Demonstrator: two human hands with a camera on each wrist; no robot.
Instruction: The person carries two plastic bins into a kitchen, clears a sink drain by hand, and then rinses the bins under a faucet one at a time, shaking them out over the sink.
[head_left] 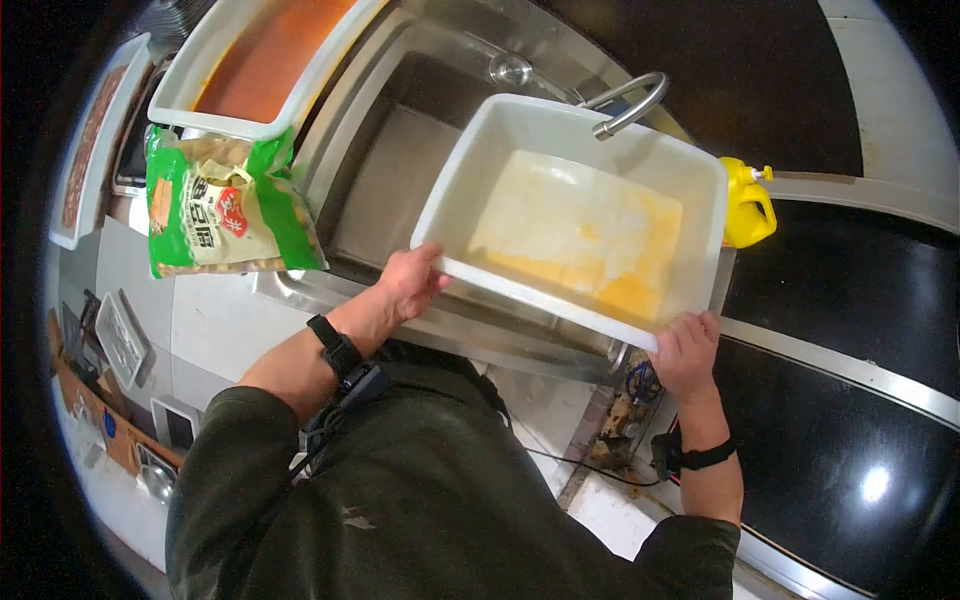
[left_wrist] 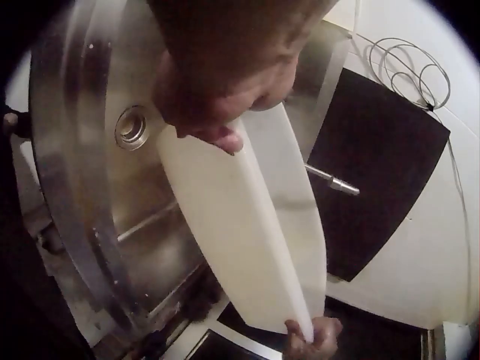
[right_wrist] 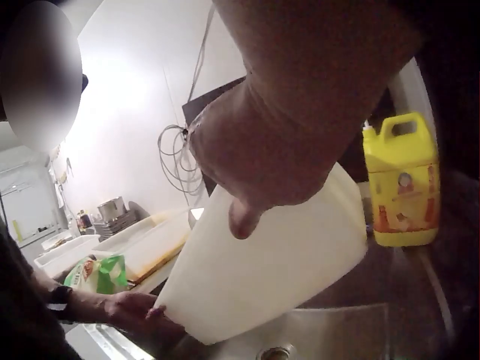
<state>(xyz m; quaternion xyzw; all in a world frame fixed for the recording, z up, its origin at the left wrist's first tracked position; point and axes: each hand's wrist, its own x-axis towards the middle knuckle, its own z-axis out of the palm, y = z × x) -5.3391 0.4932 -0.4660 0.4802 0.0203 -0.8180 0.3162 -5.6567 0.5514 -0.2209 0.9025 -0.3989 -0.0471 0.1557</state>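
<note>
A white rectangular plastic tub (head_left: 590,215) is held over the steel sink (head_left: 385,185), with yellow liquid or residue on its bottom. My left hand (head_left: 410,283) grips the near-left corner of its rim, and the thumb lies on the outer wall in the left wrist view. At the near-right corner, my right hand (head_left: 686,355) holds the same rim; its thumb presses the tub's outer wall (right_wrist: 277,262) in the right wrist view. The curved faucet (head_left: 635,103) reaches over the tub's far edge. In the left wrist view the tub is tilted above the sink.
To the right stands a yellow jug (head_left: 748,205) beside black panels (head_left: 840,290). On the left lie a green bag of food (head_left: 230,210) and a white tub with orange-red liquid (head_left: 270,75). A drain strainer (head_left: 510,69) sits behind the sink.
</note>
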